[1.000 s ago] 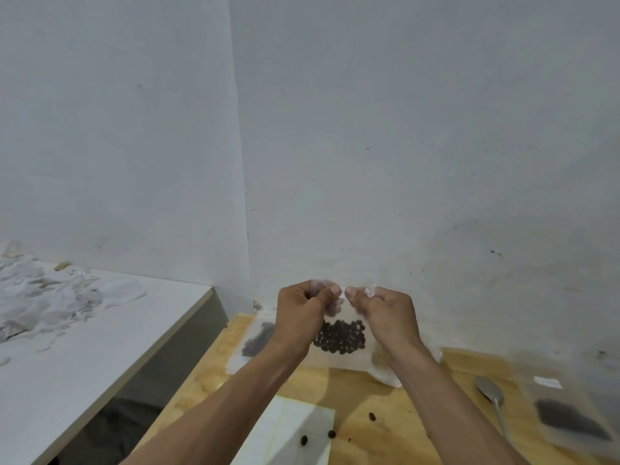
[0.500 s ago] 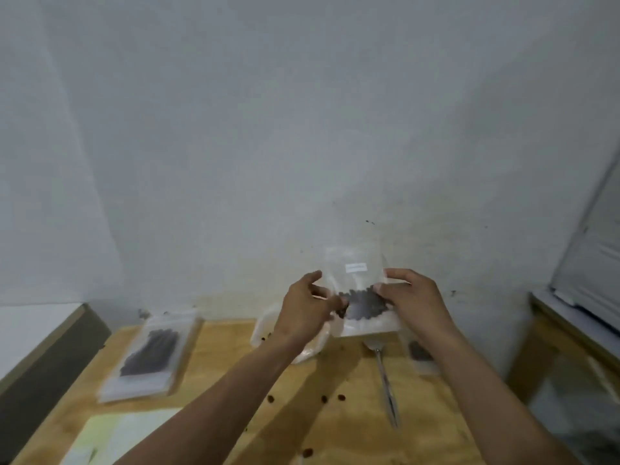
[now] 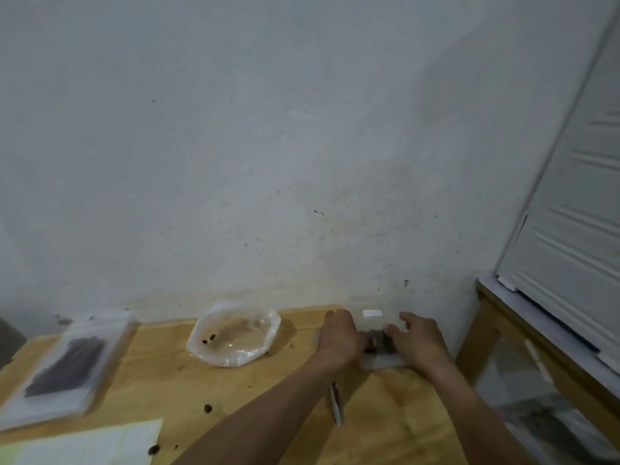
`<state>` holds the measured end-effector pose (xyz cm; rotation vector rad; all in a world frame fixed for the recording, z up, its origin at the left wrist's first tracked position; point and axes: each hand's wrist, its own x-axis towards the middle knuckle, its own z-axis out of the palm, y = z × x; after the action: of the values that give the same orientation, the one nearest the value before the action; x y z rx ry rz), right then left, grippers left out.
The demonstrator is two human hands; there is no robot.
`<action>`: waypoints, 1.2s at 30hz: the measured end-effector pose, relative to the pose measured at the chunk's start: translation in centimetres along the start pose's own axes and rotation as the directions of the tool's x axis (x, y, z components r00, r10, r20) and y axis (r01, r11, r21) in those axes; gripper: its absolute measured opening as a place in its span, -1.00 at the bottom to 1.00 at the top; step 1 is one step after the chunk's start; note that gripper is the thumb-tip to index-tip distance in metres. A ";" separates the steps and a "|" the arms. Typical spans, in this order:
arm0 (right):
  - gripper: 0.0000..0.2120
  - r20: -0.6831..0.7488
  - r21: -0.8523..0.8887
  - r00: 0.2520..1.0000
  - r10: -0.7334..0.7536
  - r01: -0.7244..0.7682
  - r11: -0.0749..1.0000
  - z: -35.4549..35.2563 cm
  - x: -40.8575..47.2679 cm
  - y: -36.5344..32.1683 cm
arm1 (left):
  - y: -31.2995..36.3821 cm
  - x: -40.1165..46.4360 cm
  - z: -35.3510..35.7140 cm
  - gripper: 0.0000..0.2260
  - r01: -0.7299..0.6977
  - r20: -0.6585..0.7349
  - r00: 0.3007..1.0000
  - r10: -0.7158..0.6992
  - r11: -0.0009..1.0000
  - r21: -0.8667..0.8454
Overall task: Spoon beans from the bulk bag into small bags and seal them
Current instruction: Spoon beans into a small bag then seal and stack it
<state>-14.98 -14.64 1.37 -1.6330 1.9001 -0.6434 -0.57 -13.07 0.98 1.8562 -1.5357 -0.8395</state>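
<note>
A stained white wall point(image 3: 268, 146) rises straight behind the wooden surface point(image 3: 295, 391) in front of me, and a white panelled door point(image 3: 577, 213) closes off the right; my left hand point(image 3: 340, 333) lies knuckles up at the back of the surface, fingers bent down onto the left edge of the small bag point(image 3: 380, 347); whether they pinch it or only press on it I cannot tell; my right hand point(image 3: 417, 340) sits just beside it on the bag's right side, fingers fairly straight and spread, thumb touching the plastic; the small bag lies flat between my two hands, close to the wall, its dark beans point(image 3: 379, 340) showing in the gap between my thumbs and its white label point(image 3: 372, 313) at the far end; the spoon point(image 3: 336, 402) lies near me between my forearms, its upper part hidden under my left wrist; to the left of my left hand, apart from it, the bulk bag point(image 3: 235, 333) sits open and slumped, with only a couple of beans left inside; further left, near the surface's edge, a filled bag point(image 3: 67, 367) lies flat, blurred; a pale sheet of paper point(image 3: 87, 444) lies at the near edge; a few loose beans point(image 3: 208, 408) are scattered on the wood between the paper and my left arm.
</note>
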 end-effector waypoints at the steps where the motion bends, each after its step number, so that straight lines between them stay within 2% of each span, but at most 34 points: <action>1: -0.52 0.012 -0.024 1.000 0.010 -0.010 1.000 0.4 0.2 0.2 | -0.1 0.3 0.1 -0.62 0.009 0.006 1.000 -0.010 1.000 0.019; 7: -0.57 -0.002 -0.051 1.000 0.024 -0.025 0.998 1.2 1.2 0.5 | -0.4 1.6 0.4 -0.64 0.013 0.038 0.999 -0.013 1.000 0.004; 12: -0.49 0.002 -0.052 1.000 0.023 -0.022 0.998 1.5 1.6 0.8 | -1.0 1.8 0.4 -0.70 -0.002 0.005 1.000 0.002 0.999 0.043; 14: -0.51 -0.041 -0.055 0.999 0.024 -0.027 0.998 1.5 1.3 0.6 | -1.2 1.6 0.0 -0.69 -0.024 -0.054 0.998 0.028 0.996 0.082; 18: -0.48 -0.180 -0.093 0.981 -0.071 0.055 0.994 1.4 0.5 -1.2 | -1.2 0.5 -3.1 -0.46 -0.087 -0.184 0.978 0.103 0.992 0.092; 21: -0.52 -0.201 -0.044 0.961 -0.192 0.187 0.981 1.8 -0.3 -4.8 | -1.2 -0.6 -6.8 -0.55 -0.113 -0.310 0.943 0.120 0.993 0.039; 25: -0.58 -0.216 0.032 0.899 -0.382 0.397 0.917 4.1 -2.4 -11.0 | -3.1 -2.5 -13.3 -0.68 -0.131 -0.518 0.850 0.100 0.991 -0.025; 29: -0.62 -0.118 0.097 0.830 -0.545 0.556 0.825 8.4 -5.2 -17.4 | -7.7 -4.5 -20.1 -0.71 -0.022 -0.630 0.777 -0.012 0.999 -0.046; 34: -0.68 0.072 0.161 0.748 -0.659 0.644 0.748 15.5 -9.5 -23.1 | -16.0 -7.7 -27.1 -0.69 0.264 -0.648 0.730 -0.214 0.964 -0.022; 36: -0.68 0.177 0.132 0.718 -0.673 0.660 0.739 18.5 -11.2 -24.4 | -19.1 -9.2 -29.0 -0.78 0.376 -0.662 0.686 -0.303 0.926 -0.034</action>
<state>16.54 -7.28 5.17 -2.2579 1.0817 -0.7480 32.43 0.38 5.61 2.2284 -0.8033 -0.1753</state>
